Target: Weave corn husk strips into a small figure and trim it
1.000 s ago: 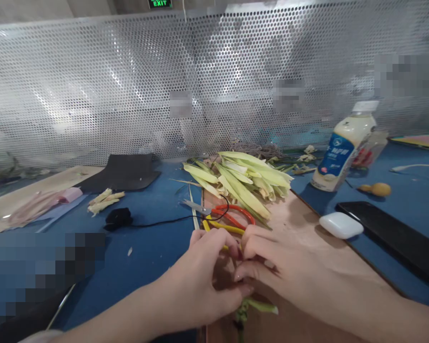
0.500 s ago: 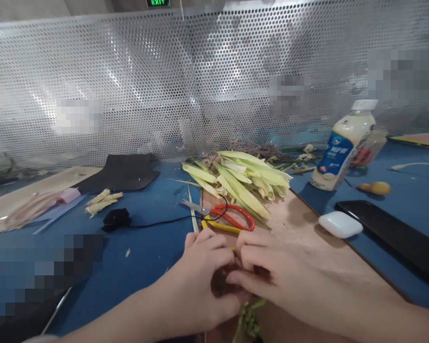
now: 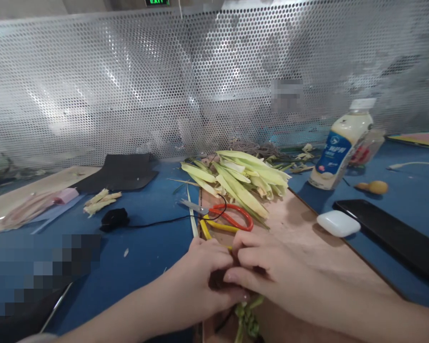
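Note:
A green braided corn husk piece (image 3: 249, 323) hangs below my fingers near the bottom edge of the view. My left hand (image 3: 209, 274) curls with thumb and fingers pinched at its upper end, and my right hand (image 3: 260, 262) pinches beside it, fingertips close together. What lies between the fingertips is mostly hidden. Just beyond my knuckles are scissors with red handles (image 3: 236, 216) and a yellow-handled tool (image 3: 219, 225). Black cord (image 3: 160, 221) runs from a dark bundle (image 3: 115, 219) towards the scissors. Pale green corn husks (image 3: 239, 178) lie piled farther back on the wooden board (image 3: 289, 228).
To the right stand a bottle (image 3: 339, 147), a white case (image 3: 338, 223) and a black phone (image 3: 389, 238). Black sheet (image 3: 117, 172) and husk scraps (image 3: 102, 201) lie on the blue table at left. A perforated metal screen (image 3: 146, 85) closes off the back.
My fingers have shifted slightly, with the left thumb tip now showing beside the braid. A bit of dark cord shows below my left hand. The view has moved a little.

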Tool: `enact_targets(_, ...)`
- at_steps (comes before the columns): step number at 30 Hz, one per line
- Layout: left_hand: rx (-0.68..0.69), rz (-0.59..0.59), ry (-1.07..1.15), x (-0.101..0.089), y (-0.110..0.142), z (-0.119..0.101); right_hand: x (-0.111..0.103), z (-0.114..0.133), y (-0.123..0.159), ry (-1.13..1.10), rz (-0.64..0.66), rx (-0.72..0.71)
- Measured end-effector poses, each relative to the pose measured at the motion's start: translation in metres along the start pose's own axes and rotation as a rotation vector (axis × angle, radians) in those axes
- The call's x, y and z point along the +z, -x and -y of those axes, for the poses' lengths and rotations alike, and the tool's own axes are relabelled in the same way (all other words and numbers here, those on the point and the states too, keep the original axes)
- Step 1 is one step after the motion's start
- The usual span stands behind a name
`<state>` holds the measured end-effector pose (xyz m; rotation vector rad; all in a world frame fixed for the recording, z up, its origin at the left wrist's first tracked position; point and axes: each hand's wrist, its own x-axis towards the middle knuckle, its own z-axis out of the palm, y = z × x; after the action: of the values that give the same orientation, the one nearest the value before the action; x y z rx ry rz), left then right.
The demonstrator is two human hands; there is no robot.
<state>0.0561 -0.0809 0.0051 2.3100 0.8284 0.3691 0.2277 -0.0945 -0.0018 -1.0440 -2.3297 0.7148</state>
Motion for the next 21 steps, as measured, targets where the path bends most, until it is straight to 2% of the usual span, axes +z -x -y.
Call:
enact_targets(3, -0.003, 0.005, 0.026, 0.0, 0.001, 0.004, -0.014, -0.001, 0.0, 0.018, 0.116, 0.105)
enact_targets(5, 0.003, 0.004, 0.039, 0.0, 0.001, 0.006, -0.021, -0.007, -0.001, -0.089, 0.168, 0.122)
enact_targets(9, 0.004, -0.004, 0.056, 0.001, 0.002, 0.009, -0.028, -0.022, -0.003, -0.226, 0.289, 0.04)
enact_targets(15, 0.001, 0.012, 0.089, 0.0, 0.0, 0.009, -0.03, -0.018, -0.005, -0.146, 0.311, -0.17)
enact_targets(18, -0.002, 0.005, 0.102, 0.0, -0.001, 0.008, -0.03, -0.013, -0.004, -0.102, 0.313, -0.174)
enact_targets(21, 0.004, 0.02, 0.096, -0.002, 0.001, 0.007, -0.03, -0.01, -0.003, -0.076, 0.302, -0.117)
